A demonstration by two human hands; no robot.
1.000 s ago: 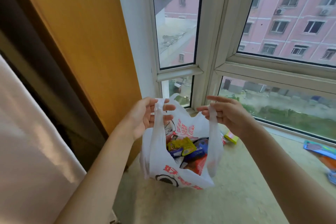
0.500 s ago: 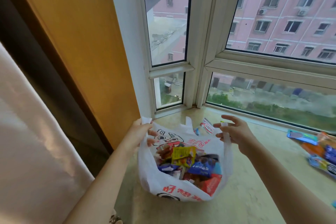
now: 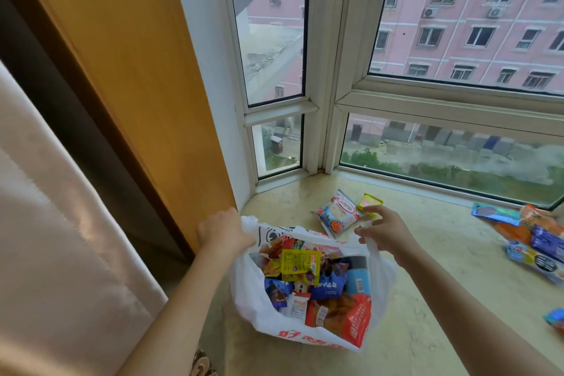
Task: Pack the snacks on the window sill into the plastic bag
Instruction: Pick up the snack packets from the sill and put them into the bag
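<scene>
A white plastic bag (image 3: 268, 322) with red print rests on the window sill (image 3: 427, 253), its mouth spread wide and full of several colourful snack packets. My left hand (image 3: 222, 230) is closed on the bag's left handle. My right hand (image 3: 386, 230) holds the right handle, with the fingers partly spread. Just beyond the bag lie a red-and-blue snack packet (image 3: 337, 212) and a small yellow-green packet (image 3: 369, 201). Several more snack packets (image 3: 531, 238) lie at the right edge of the sill.
The white window frame (image 3: 323, 101) and glass close off the back of the sill. An orange wall panel (image 3: 137, 85) stands to the left, with a pale curtain (image 3: 45, 253) nearer me. Another packet (image 3: 555, 319) lies at the far right.
Both hands have lowered the bag from mid-air onto the sill and pulled its handles apart, opening the mouth. The view has tilted down and the packets behind the bag are now uncovered.
</scene>
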